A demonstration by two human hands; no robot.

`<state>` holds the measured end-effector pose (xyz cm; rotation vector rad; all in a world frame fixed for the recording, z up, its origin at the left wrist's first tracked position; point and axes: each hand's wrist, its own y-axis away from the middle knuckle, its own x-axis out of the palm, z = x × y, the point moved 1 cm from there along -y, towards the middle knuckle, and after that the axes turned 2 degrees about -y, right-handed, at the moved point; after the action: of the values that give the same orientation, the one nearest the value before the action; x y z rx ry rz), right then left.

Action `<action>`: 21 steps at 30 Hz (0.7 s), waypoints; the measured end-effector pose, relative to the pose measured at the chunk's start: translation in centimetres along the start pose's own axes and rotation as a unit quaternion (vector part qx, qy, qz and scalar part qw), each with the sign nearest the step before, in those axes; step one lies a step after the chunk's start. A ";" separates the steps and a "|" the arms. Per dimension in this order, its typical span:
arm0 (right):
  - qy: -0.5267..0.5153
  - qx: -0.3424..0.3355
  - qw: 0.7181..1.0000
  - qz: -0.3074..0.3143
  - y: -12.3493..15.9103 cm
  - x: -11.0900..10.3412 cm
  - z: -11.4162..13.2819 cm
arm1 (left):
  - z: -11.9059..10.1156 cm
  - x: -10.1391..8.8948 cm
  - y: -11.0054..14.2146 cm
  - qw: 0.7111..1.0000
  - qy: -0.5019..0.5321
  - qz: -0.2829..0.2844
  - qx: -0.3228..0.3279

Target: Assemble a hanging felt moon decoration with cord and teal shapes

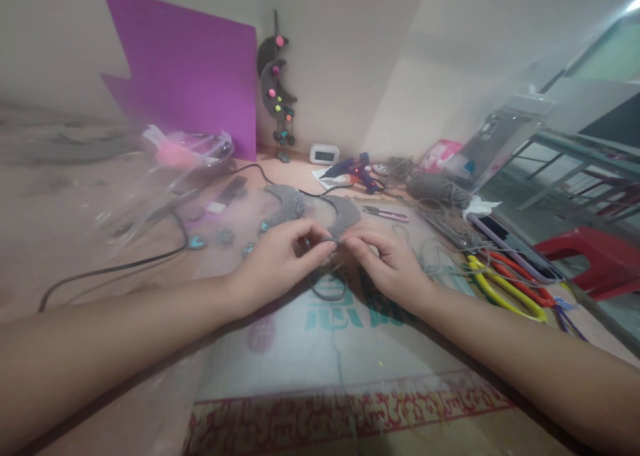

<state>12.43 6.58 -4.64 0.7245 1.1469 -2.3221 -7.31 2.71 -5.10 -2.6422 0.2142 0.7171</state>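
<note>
My left hand (293,251) and my right hand (387,263) meet over the middle of the table, each pinching grey yarn (327,299) between thumb and finger. A loop of the yarn hangs below the fingertips, and a thin tail seems to trail toward me. Just beyond my hands lie two grey yarn-wrapped crescents, one at left (286,204) and one at right (344,213); my fingers partly cover the right one's lower end. Small turquoise-centred pieces (197,242) lie left of my left hand. Pink-handled thread snips (386,213) rest beyond my right hand.
A glue gun (356,173) with a red light stands behind the crescents, near a white digital clock (324,154). At right are a grey yarn ball (437,188), a phone (515,246) and yellow-handled scissors (500,289). A black cable (115,267) crosses the left side.
</note>
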 end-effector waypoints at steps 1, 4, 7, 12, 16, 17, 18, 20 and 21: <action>-0.002 0.004 1.000 0.000 0.0 0.0 0.0 | 0.0 0.0 0.0 1.000 0.002 -0.002 0.001; -0.012 0.037 0.999 -0.001 0.2 -0.1 -0.2 | 0.1 0.1 -0.2 1.000 0.013 -0.005 -0.002; -0.033 0.076 0.997 -0.006 0.3 -0.2 -0.4 | 0.2 0.1 -0.3 0.999 0.025 -0.009 -0.018; -0.070 0.082 0.994 -0.023 0.4 -0.3 -0.2 | 0.2 0.0 -0.3 0.999 0.022 -0.014 -0.036; -0.082 0.046 0.989 -0.114 0.3 -0.7 0.1 | 0.3 0.0 -0.4 0.999 0.006 -0.019 -0.046; -0.074 0.035 0.986 -0.142 0.2 -0.9 0.2 | 0.4 0.0 -0.4 0.999 0.005 -0.019 -0.050; -0.063 0.029 0.984 -0.166 0.1 -1.0 0.2 | 0.4 0.0 -0.4 0.998 0.006 -0.019 -0.055; -0.033 0.040 0.981 -0.189 0.0 -1.2 0.0 | 0.5 0.0 -0.5 0.998 0.012 -0.020 -0.061; -0.018 0.052 0.980 -0.190 -0.1 -1.2 -0.1 | 0.4 0.0 -0.5 0.998 0.015 -0.022 -0.061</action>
<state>13.33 6.90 -3.92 0.5335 1.2434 -2.7154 -7.41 3.36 -5.27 -2.7648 0.1246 0.6984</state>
